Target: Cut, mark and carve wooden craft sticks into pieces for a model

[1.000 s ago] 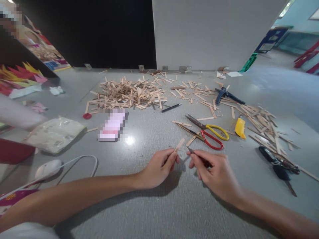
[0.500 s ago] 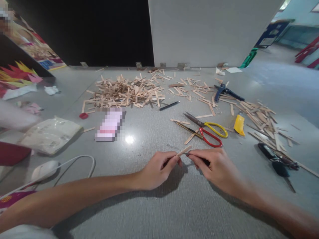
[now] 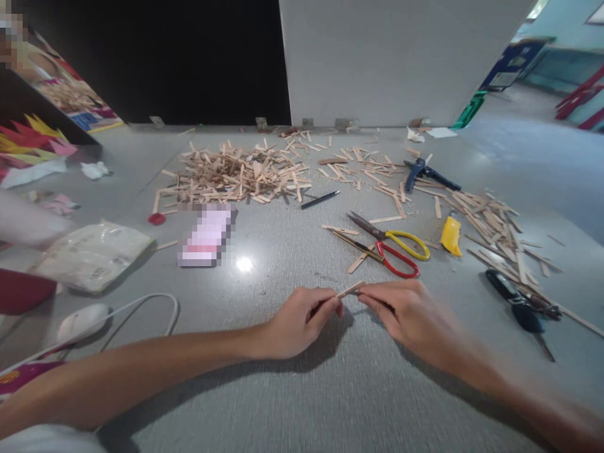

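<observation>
Pinched between the thumb and fingers of my left hand (image 3: 299, 321) is a short wooden craft stick (image 3: 350, 289), tilted up to the right. My right hand (image 3: 406, 308) is closed on a small dark blade (image 3: 357, 292), mostly hidden by the fingers; its tip meets the stick's right part. Just beyond my hands lie scissors (image 3: 384, 236) with one yellow and one red handle, their blades spread. A loose stick (image 3: 361, 259) lies under the red-handled side. Further off is a thin black pen-like tool (image 3: 319, 200).
A big heap of craft sticks (image 3: 240, 173) lies at the back, more sticks (image 3: 491, 220) at right. Blue-handled pliers (image 3: 418, 175), a yellow plastic piece (image 3: 451, 236) and keys (image 3: 523, 308) are at right. A phone (image 3: 207, 236), plastic bag (image 3: 99, 255) and white mouse (image 3: 83, 322) sit left.
My right hand has tilted slightly and its fingertips now touch or cover the stick's right end. The stick lies flatter than before. My left hand stays nearly in place.
</observation>
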`<state>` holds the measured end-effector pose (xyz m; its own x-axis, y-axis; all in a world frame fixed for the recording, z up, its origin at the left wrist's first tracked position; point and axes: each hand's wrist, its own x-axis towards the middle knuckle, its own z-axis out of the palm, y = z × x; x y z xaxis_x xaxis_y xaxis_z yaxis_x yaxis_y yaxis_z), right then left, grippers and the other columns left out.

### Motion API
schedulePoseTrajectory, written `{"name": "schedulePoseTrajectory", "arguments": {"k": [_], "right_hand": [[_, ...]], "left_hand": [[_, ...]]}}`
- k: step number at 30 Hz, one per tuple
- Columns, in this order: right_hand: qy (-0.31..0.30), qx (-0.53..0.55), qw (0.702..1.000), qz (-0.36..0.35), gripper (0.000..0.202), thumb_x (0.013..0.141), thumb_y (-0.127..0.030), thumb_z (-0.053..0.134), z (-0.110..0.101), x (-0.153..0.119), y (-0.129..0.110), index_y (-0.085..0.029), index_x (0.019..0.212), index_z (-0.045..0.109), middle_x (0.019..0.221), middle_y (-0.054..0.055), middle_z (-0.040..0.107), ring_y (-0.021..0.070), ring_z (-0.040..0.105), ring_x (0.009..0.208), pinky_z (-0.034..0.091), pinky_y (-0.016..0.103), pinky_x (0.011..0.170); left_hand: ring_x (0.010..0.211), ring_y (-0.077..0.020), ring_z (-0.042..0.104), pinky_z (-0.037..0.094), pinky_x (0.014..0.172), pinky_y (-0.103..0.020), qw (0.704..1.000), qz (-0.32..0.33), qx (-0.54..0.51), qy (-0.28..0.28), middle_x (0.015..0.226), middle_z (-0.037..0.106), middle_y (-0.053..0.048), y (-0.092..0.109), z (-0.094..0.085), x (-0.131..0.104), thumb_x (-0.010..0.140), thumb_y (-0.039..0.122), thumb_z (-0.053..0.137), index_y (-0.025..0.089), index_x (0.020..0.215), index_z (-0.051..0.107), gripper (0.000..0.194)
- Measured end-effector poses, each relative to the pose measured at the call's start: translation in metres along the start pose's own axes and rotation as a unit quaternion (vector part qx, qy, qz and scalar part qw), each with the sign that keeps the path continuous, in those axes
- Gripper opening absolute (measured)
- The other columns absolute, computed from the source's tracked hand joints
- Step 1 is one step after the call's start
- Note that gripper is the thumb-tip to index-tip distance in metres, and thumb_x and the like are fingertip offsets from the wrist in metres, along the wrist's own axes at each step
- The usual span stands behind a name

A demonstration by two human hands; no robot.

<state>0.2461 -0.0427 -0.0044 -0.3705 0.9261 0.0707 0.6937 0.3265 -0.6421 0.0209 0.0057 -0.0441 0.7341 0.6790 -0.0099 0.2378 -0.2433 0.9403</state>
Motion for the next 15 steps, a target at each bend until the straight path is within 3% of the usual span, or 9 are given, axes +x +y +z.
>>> {"name": "schedulePoseTrajectory", "arguments": {"k": [7, 12, 15], "right_hand": [[-0.012, -0.148, 0.989, -0.017, 0.039, 0.094, -0.004, 0.048, 0.003, -0.007, 0.005, -0.022, 0.106, 0.080, 0.080, 0.008, 0.079, 0.0206, 0.066, 0.061, 0.043, 0.032, 0.058], [-0.006, -0.054, 0.999, -0.007, 0.034, 0.104, -0.018, 0.050, 0.004, 0.000, 0.003, -0.024, 0.094, 0.081, 0.083, 0.007, 0.081, 0.0205, 0.068, 0.068, 0.046, 0.031, 0.065], [-0.006, -0.002, 1.000, 0.018, 0.035, 0.106, -0.023, 0.050, 0.002, 0.004, 0.000, -0.021, 0.089, 0.081, 0.076, 0.005, 0.078, 0.0174, 0.061, 0.063, 0.044, 0.031, 0.066]], "left_hand": [[0.053, -0.0113, 0.035, 0.032, 0.058, -0.024, 1.000, 0.009, 0.021, 0.017, 0.060, 0.038, 0.007, 0.000, 0.002, 0.000, 0.108, 0.038, 0.041, 0.020, 0.080, 0.059, 0.038], [0.053, -0.0114, 0.035, 0.032, 0.058, -0.024, 0.999, 0.011, 0.025, 0.026, 0.060, 0.038, 0.007, -0.001, 0.003, -0.001, 0.107, 0.037, 0.040, 0.020, 0.080, 0.057, 0.037], [0.053, -0.0110, 0.034, 0.032, 0.058, -0.024, 0.999, 0.012, 0.027, 0.023, 0.060, 0.038, 0.008, -0.002, 0.004, -0.001, 0.107, 0.036, 0.040, 0.020, 0.079, 0.057, 0.036]]}}
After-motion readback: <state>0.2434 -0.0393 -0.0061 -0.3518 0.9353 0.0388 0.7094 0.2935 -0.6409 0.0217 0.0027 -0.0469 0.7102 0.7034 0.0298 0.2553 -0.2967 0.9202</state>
